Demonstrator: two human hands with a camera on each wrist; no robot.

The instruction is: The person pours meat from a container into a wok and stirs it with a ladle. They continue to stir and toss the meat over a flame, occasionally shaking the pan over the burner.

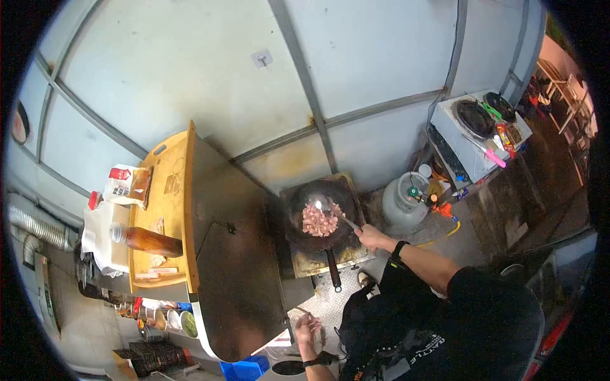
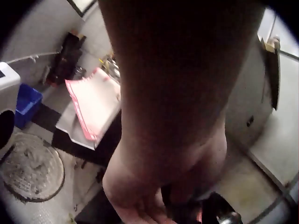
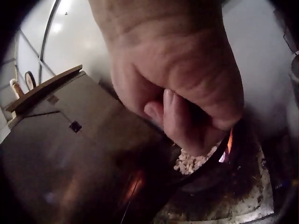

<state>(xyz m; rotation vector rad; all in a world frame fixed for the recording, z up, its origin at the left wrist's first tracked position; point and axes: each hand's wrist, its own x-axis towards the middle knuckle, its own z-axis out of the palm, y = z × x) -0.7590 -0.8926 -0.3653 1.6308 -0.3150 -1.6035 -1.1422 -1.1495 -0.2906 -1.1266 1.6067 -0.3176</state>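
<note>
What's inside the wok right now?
The wok holds chopped pinkish pieces, apparently meat, with a utensil reaching in. Its bottom beneath the pieces is covered, so cannot be seen.

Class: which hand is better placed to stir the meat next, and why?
Probably the right hand: it grips the utensil reaching into the pan of meat; the left hand is away from the pan, seemingly empty.

The wok (image 1: 295,222) looks like dark, dull metal, and the utensil (image 1: 324,206) like metal with a bright shine. Smooth, lightly glossy wood forms the tray (image 1: 173,206); the duct (image 1: 39,219) is ridged, shiny metal, the bin (image 1: 251,368) smooth plastic, the shirt (image 1: 492,298) matt cloth.
</note>
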